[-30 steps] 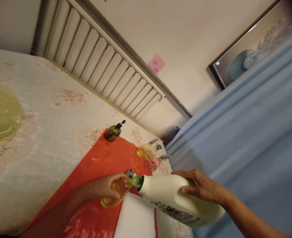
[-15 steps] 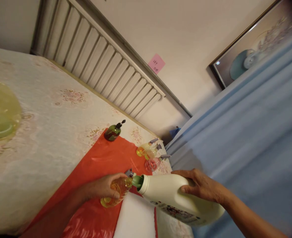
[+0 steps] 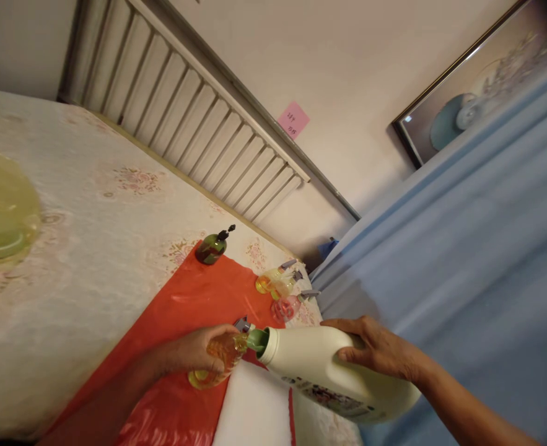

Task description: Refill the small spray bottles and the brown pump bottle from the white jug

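Observation:
My left hand (image 3: 210, 348) is closed round a clear yellow-orange bottle (image 3: 230, 356), which leans with its neck up to the right. In my right hand (image 3: 380, 350) is a large cream-coloured jug (image 3: 315, 353), tipped nearly on its side with a printed label low on it. The jug's green spout (image 3: 256, 340) meets the mouth of the small bottle. Whether liquid is running between them I cannot tell. Just behind the neck of the small bottle shows a grey pump top (image 3: 242, 323).
On the red cloth (image 3: 180, 316) stand a dark green pump bottle (image 3: 212, 248), a pink bottle (image 3: 285, 308) and yellowish bottles (image 3: 268, 282). A white pad (image 3: 254, 409) lies in front. At left is a yellow basin (image 3: 4, 204); a radiator (image 3: 194, 111) and blue curtain (image 3: 463, 248) stand behind.

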The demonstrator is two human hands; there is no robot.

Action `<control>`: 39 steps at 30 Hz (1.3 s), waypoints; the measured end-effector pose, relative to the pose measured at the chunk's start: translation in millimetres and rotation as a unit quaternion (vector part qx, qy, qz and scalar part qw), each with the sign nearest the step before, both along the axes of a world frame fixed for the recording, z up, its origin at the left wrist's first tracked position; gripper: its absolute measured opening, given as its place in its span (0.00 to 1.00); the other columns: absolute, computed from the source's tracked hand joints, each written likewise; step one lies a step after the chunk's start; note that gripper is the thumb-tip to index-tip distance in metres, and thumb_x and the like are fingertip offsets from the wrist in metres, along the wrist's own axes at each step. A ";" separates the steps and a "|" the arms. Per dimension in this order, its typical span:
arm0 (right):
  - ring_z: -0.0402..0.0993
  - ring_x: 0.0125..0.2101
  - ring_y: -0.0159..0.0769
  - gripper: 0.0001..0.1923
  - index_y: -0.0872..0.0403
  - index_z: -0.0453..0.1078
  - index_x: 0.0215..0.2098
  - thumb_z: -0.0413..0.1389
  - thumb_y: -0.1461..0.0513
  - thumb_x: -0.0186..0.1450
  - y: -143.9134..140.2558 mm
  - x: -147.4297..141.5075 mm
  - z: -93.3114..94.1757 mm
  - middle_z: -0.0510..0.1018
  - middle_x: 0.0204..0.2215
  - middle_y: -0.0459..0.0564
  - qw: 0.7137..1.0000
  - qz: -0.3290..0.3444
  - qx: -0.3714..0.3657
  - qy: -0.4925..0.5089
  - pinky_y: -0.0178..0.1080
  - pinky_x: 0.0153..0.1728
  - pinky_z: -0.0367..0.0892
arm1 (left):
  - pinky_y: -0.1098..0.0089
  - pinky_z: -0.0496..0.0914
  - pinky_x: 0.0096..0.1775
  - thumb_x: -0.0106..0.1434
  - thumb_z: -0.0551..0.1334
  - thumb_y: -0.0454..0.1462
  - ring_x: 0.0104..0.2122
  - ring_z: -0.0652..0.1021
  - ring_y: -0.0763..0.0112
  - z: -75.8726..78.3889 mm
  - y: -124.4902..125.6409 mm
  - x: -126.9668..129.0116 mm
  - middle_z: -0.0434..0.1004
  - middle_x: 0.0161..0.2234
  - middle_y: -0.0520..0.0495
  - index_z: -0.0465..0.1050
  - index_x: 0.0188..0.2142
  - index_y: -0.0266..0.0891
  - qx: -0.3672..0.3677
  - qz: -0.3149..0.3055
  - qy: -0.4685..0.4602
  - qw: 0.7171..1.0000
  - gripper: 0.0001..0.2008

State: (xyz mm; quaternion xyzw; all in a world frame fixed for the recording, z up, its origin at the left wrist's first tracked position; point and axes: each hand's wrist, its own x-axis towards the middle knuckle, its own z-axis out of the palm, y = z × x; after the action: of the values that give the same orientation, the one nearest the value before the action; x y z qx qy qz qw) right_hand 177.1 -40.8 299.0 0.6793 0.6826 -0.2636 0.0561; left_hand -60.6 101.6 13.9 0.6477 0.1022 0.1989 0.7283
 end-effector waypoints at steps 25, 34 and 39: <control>0.76 0.36 0.41 0.29 0.52 0.70 0.59 0.57 0.46 0.65 -0.1 -0.3 0.4 0.82 0.39 0.48 1.000 0.004 0.001 -0.001 0.35 0.34 0.68 | 0.65 0.72 0.46 0.50 0.66 0.32 0.47 0.79 0.57 2.5 -0.2 -0.6 0.81 0.46 0.52 0.69 0.54 0.44 -0.002 0.009 0.014 1.000 0.30; 0.77 0.36 0.42 0.28 0.50 0.70 0.58 0.58 0.46 0.65 0.5 0.4 0.7 0.82 0.39 0.48 1.000 -0.004 0.001 -0.003 0.36 0.34 0.68 | 0.66 0.72 0.46 0.51 0.65 0.33 0.48 0.79 0.57 6.5 -2.3 -2.9 0.81 0.47 0.52 0.69 0.55 0.43 0.006 0.015 0.014 1.000 0.30; 0.76 0.36 0.41 0.27 0.51 0.71 0.57 0.58 0.46 0.65 0.0 -0.2 0.9 0.82 0.39 0.48 1.000 0.003 0.004 0.000 0.36 0.33 0.67 | 0.66 0.72 0.45 0.51 0.64 0.32 0.47 0.79 0.57 6.1 -3.0 -2.8 0.81 0.47 0.51 0.69 0.55 0.43 0.001 0.014 0.013 1.000 0.29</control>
State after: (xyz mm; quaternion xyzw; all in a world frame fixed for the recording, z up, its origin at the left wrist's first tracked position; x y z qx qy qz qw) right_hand 176.9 -40.7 299.9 0.6774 0.6857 -0.2608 0.0541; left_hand -63.5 98.6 20.0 0.6493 0.1207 0.2005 0.7237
